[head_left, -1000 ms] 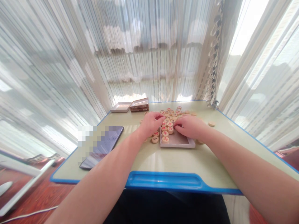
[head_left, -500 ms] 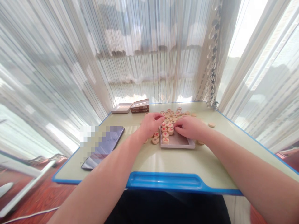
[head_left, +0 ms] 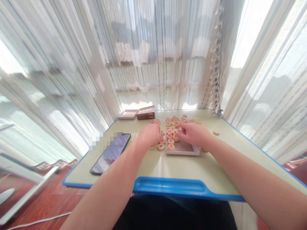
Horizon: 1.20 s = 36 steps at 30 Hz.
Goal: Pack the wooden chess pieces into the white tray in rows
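Note:
A shallow pale box tray (head_left: 183, 153) lies on the table, with round wooden xiangqi pieces along its left side. Red characters mark several of them, such as the lowest piece (head_left: 171, 146). My left hand (head_left: 150, 134) is just left of the tray, fingers curled down among loose pieces; its fingertips are hidden. My right hand (head_left: 194, 132) reaches over the tray from the right. Its thumb and index finger are apart beside the upper pieces in the tray, with no piece visibly held. One black-marked piece (head_left: 161, 147) lies left of the tray.
More loose pieces (head_left: 176, 119) cluster behind the tray; a single piece (head_left: 216, 132) lies to the right. A phone (head_left: 111, 155) rests on the left. Brown boxes (head_left: 145, 113) and another open tray (head_left: 128, 114) stand at the back left. The table (head_left: 153, 167) has a blue edge.
My left hand has moved from the tray's upper left corner down and left to the loose pieces. My right hand has shifted slightly, its thumb and index finger wider apart. The view has tilted a little.

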Each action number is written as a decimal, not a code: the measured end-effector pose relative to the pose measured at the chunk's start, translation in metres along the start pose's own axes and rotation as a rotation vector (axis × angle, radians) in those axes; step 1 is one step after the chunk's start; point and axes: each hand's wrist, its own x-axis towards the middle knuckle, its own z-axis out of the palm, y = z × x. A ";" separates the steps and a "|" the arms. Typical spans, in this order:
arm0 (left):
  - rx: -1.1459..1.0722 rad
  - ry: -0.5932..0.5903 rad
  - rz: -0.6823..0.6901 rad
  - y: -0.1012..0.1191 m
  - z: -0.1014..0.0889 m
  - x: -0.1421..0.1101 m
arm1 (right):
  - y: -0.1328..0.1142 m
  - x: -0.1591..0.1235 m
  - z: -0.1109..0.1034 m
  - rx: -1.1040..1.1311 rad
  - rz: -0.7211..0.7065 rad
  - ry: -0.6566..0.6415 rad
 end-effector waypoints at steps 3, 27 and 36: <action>-0.012 -0.011 0.003 -0.001 -0.001 -0.001 | 0.001 0.000 -0.001 0.011 0.001 -0.001; -0.430 0.173 0.025 0.001 0.001 0.003 | 0.003 0.001 0.001 0.073 -0.065 0.024; -1.188 0.023 0.032 0.011 0.003 0.002 | -0.004 0.001 0.003 0.228 0.022 0.084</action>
